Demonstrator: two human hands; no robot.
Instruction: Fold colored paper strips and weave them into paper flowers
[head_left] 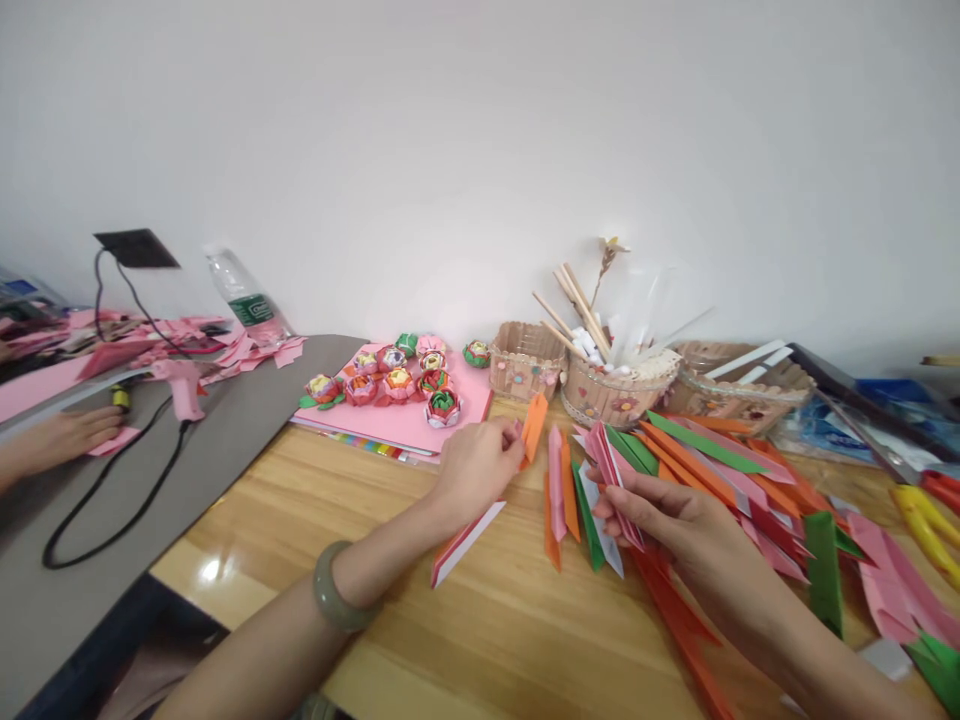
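Note:
My left hand (480, 462), with a bangle on its wrist, pinches an orange folded paper strip (534, 430) above the wooden table (360, 510). A red and white folded strip (468, 544) shows just below that hand. Farther right, my right hand (660, 510) holds a pink and red folded strip (611, 470) between thumb and fingers. Between the hands lie a pink strip (556, 485), orange strips and a green strip (587, 520). A pile of green, orange and pink folded strips (720, 465) spreads behind and beside my right hand.
Several folded paper flowers (398, 384) sit on pink sheets (472, 395). Decorated baskets (525, 365) stand along the wall, one holding sticks. Yellow-handled scissors (926, 525) lie at right. At left are a pink glue gun (180, 388), its cord, a bottle (247, 295) and another person's hand (82, 435).

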